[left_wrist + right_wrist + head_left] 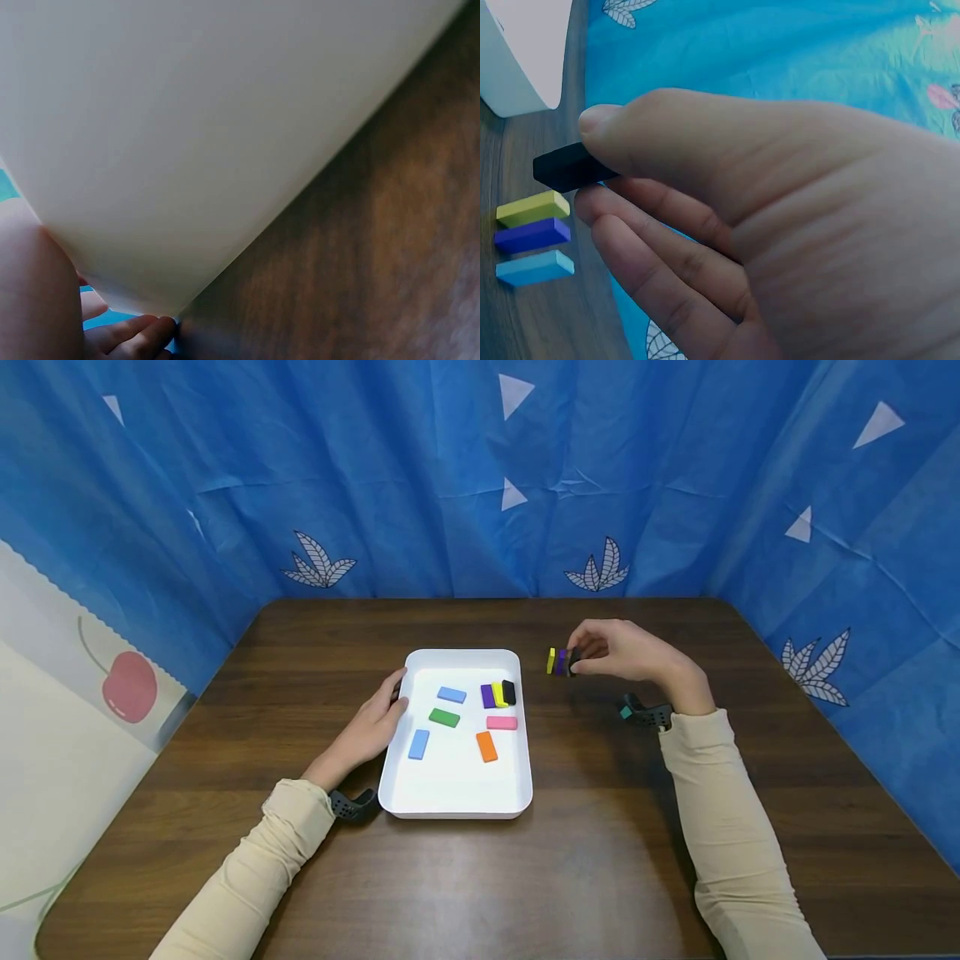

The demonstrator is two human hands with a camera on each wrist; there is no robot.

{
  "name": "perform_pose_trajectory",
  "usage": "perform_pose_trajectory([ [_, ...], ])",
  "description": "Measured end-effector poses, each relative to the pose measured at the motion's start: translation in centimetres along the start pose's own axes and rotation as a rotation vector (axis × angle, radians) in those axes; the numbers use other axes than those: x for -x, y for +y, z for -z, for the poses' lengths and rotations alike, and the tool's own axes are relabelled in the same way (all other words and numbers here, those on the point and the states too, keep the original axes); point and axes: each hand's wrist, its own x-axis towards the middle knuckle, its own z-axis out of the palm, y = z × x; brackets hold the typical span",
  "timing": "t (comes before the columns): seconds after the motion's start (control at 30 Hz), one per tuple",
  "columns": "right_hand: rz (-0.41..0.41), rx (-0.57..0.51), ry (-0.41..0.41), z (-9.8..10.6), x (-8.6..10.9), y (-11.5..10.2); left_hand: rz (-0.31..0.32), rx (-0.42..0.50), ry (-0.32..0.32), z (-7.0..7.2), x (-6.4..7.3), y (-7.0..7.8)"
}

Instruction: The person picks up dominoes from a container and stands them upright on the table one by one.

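My right hand pinches a black block between thumb and fingertips. Close beside it on the tabletop, a yellow block, a purple block and a light blue block stand in a row; in the head view the hand covers the light blue one. At the left side of a white tray, my left hand holds the wall, thumb at the rim and fingers along the outside. Inside the tray, a purple block, a yellow block and a black block sit side by side near the right wall.
Also lying apart in the tray are two blue blocks, a green block, a pink block and an orange block. The dark wooden table ends at a blue curtain behind and to the right.
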Motion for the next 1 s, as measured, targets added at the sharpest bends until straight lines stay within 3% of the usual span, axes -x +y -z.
perform_pose_trajectory([
  [0.67,-0.098,-0.048,-0.036,-0.8,-0.3,3.4,-0.006,-0.002,-0.004,0.2,-0.1,-0.4],
  [1.0,-0.122,-0.036,0.032,-1.2,-0.6,4.4,-0.005,0.002,-0.003,0.2,-0.1,-0.5],
])
